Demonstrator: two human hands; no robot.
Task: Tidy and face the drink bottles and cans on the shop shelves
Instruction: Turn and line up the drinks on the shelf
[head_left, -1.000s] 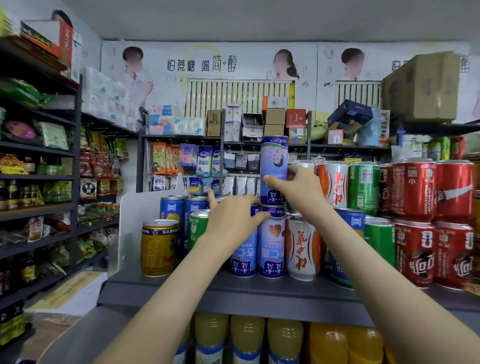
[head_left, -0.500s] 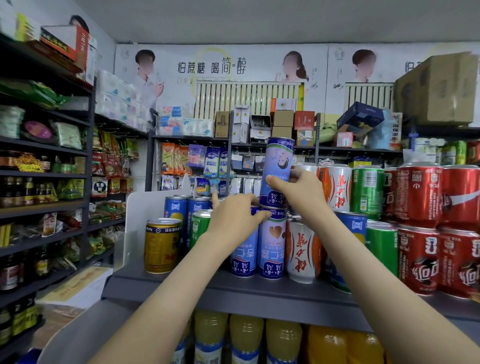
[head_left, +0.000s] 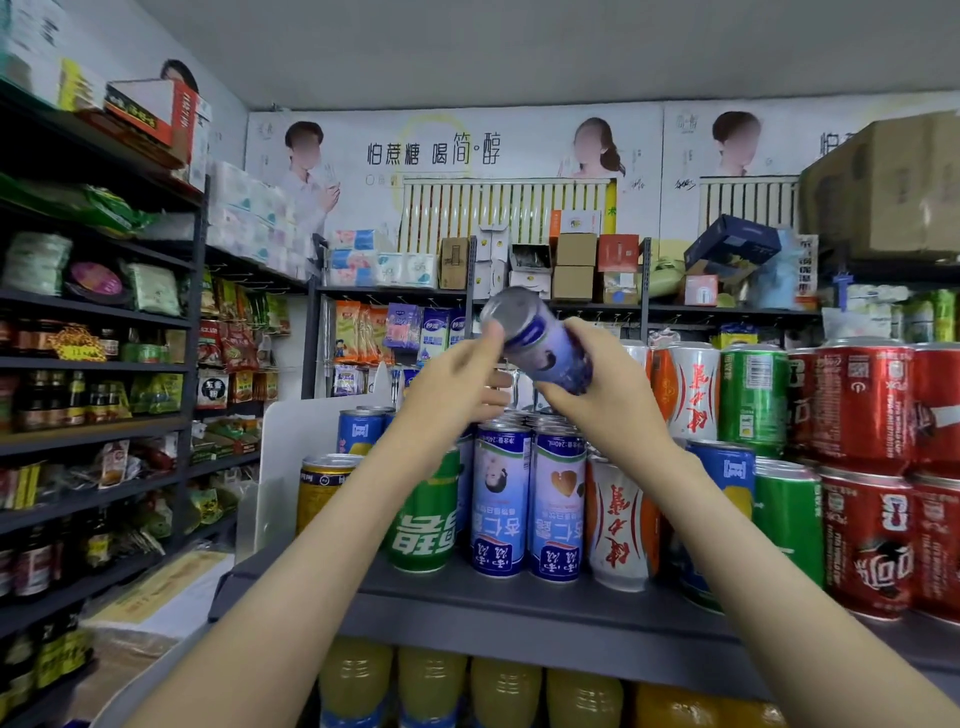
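Right hand (head_left: 608, 400) grips the purple can (head_left: 545, 340) by its lower body, tilted toward 10 o'clock above the shelf (head_left: 519, 595); left hand (head_left: 457, 387), fingers flat, steadies its top. I judge it stiff, weighty, slick: I'd hold mid-body.

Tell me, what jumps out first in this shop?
A tilted purple-blue metal drink can, gripped by the right hand with the left hand touching its silver end, hangs mid-frame above the grey shelf. Stacked red metal cans fill the shelf's right side.
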